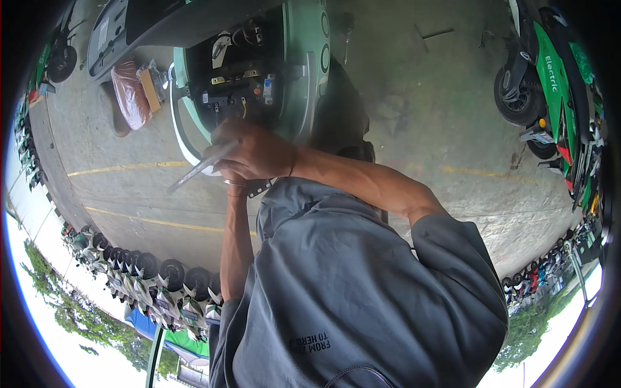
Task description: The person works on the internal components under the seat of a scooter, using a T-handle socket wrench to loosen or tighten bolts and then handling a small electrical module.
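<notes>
My right hand (259,152), blurred by motion, is closed around a long grey bar-like metal tool (202,168). The tool slants down to the left, and its exact kind cannot be made out. Below and partly behind that hand is my left hand (233,172); its fingers are mostly hidden. Both hands are close together at the near end of a pale green scooter body (314,97). Just beyond them its black inner compartment (223,107) lies exposed, with wires, metal brackets and a small orange part (257,91) inside.
A raised dark panel (149,32) stands at the upper left. Near it lie a wrapped reddish-brown package (131,97) and a cardboard piece (150,90). A T-shaped metal tool (435,36) is on the floor. Green scooters (550,84) stand at right; parked scooters (171,275) line the lower left.
</notes>
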`<state>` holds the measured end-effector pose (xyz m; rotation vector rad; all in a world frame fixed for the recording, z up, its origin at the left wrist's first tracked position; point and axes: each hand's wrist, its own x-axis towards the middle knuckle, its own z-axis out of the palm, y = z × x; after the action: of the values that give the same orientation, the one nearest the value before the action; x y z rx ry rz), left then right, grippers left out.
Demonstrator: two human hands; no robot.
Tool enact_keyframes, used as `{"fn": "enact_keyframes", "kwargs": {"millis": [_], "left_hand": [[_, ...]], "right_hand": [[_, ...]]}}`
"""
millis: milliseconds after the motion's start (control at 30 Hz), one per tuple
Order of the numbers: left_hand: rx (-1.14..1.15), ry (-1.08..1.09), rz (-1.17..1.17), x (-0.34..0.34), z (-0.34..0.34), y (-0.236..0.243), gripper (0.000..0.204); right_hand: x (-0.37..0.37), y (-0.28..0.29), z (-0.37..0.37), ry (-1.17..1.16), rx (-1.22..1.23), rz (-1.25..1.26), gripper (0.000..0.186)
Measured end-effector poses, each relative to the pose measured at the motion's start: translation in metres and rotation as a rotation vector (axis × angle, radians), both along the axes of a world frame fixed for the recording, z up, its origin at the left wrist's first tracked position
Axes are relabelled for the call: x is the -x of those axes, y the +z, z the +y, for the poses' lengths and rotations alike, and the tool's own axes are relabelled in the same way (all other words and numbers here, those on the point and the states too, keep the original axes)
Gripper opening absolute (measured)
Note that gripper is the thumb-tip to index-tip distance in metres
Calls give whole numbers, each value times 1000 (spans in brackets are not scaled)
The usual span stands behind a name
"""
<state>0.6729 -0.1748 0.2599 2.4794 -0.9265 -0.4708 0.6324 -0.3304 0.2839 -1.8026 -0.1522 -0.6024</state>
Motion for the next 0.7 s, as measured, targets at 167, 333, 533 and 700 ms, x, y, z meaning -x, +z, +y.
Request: {"fn": "enact_keyframes", "kwargs": {"millis": [167,333,533,700], "left_hand": [[-7,27,-11,2,1,2,21],[11,25,-3,2,-2,-5,19],[52,18,-77,-3,-15,-3,18],[-82,301,423,-14,-14,-19,31]], "right_hand": [[-5,2,13,16,81,101,31],[-4,6,8,-80,126,144,34],[-6,10,-6,7,202,89,29],[-11,23,-14,168,277,123,30]]}}
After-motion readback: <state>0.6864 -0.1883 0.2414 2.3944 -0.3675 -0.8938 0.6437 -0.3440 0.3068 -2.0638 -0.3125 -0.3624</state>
